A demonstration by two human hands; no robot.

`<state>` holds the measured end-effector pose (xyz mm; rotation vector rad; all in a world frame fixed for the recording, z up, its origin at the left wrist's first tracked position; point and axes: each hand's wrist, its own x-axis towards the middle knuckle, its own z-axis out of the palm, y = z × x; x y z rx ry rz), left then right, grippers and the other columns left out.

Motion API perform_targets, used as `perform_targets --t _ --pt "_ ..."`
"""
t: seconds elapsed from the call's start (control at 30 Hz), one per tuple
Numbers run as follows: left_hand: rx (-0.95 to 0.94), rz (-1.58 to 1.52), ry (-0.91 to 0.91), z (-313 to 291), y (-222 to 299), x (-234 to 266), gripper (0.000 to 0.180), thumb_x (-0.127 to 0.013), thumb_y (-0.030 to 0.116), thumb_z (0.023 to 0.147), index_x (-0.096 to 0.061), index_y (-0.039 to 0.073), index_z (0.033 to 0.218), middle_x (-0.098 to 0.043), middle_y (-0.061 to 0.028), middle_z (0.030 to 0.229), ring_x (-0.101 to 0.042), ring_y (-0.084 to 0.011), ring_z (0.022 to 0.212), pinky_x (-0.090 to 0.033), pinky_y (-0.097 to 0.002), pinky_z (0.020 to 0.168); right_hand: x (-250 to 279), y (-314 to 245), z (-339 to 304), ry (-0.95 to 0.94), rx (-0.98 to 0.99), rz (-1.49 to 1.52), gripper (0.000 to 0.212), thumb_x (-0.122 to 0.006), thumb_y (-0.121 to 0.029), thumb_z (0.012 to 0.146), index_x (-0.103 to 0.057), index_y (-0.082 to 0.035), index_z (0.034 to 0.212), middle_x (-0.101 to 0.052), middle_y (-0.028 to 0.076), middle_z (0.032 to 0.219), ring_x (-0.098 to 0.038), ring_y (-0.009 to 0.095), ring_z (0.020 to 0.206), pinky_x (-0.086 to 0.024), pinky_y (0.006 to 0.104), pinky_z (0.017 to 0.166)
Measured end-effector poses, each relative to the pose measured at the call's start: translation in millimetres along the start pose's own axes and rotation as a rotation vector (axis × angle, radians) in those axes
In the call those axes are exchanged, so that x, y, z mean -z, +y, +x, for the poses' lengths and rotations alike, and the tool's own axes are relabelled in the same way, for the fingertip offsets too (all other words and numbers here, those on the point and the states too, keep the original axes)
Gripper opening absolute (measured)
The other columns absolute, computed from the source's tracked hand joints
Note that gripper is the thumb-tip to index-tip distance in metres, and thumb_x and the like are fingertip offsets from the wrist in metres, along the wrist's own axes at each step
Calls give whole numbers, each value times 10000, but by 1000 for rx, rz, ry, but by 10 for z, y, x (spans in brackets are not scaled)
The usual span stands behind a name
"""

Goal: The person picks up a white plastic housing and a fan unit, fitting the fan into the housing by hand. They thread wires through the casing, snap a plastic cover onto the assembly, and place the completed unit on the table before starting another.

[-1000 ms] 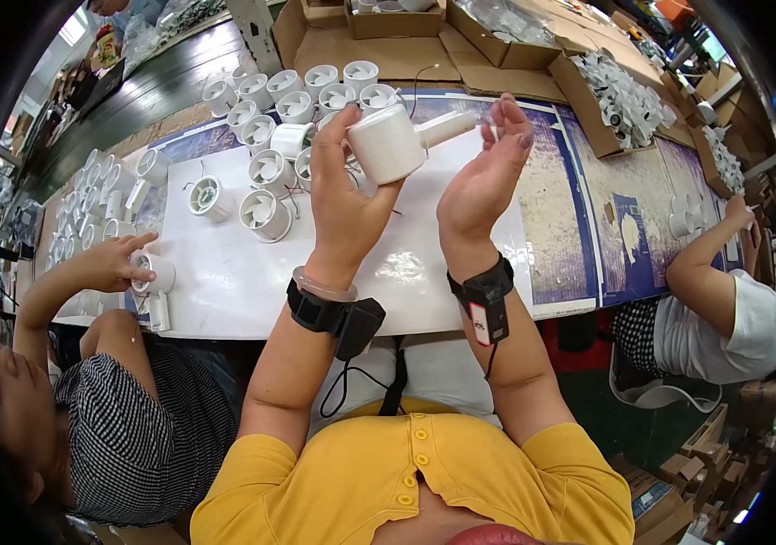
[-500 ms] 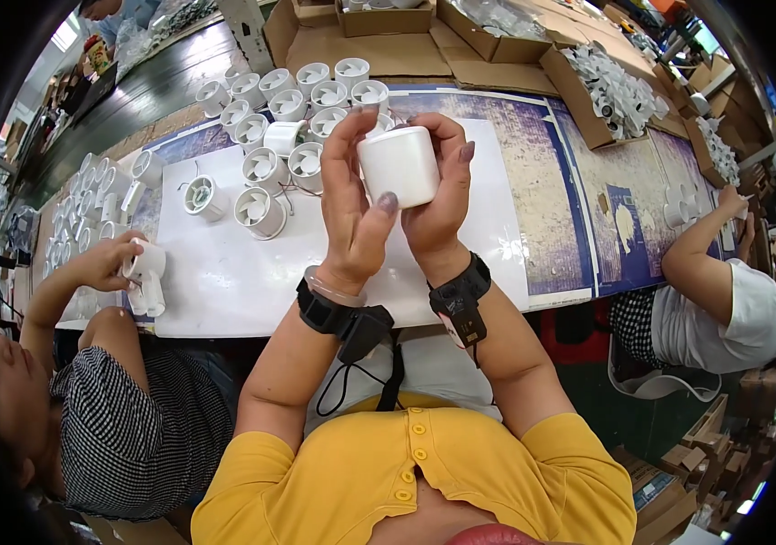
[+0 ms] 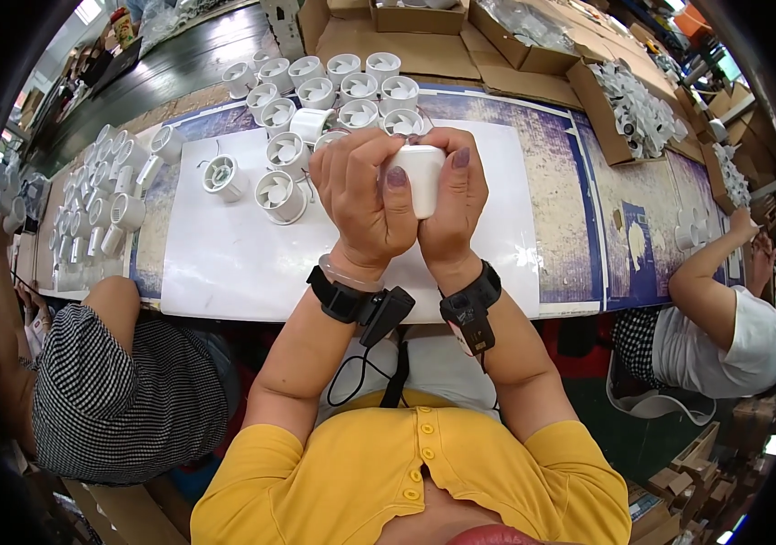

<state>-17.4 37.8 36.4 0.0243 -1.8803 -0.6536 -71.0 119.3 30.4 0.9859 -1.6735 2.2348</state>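
Between both palms, above the white sheet [image 3: 215, 272], I hold a white rounded plastic housing [image 3: 425, 184]. My left hand [image 3: 365, 195] closes round its left side, thumb pressed on the near face. From the other side my right hand [image 3: 456, 195] wraps it, thumb also on the near face. Fingers cover the housing's far end. Just beyond and left of my hands stand several white fan units, round tubes with blades inside; the nearest is a fan unit [image 3: 277, 193] with thin wires. A separate fan unit [image 3: 222, 176], showing a green part inside, lies further left.
White tubular parts [image 3: 102, 195] cluster at the table's left, near a co-worker in a checked top [image 3: 129, 391]. An open carton [image 3: 601, 109] of white fittings stands far right. Another person in a white shirt [image 3: 710, 336] works at the right edge.
My fingers have closed further round the housing, which now shows less and sits slightly right in view. The left co-worker's hand has moved away from the sheet's left edge.
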Motion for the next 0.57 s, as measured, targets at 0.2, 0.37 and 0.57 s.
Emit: perform_targets --t 0.2,0.37,0.57 --pt "-127 25 -33 164 21 50 491 -566 461 871 -543 25 1097 -614 -91 933 -573 -288 872 -366 -397 894 124 65 151 8 -205 293 462 -313 -426 997 -537 -23 1012 -573 96 957 -572 188 879 -473 313 829" --pt "113 136 -387 182 116 471 639 -690 484 786 -504 38 1204 -615 -88 992 -577 -276 982 -345 -425 985 196 112 225 -80 -388 751 453 -346 -439 986 -542 -33 1027 -589 121 1000 -599 239 948 -496 358 848" --pt "793 -500 -463 -26 99 577 749 -751 499 732 -474 84 1290 -572 -141 1180 -463 -296 1202 -315 -434 1045 124 34 248 -313 -430 512 532 -385 -524 946 -520 -30 1090 -591 154 1067 -601 290 989 -468 417 931"
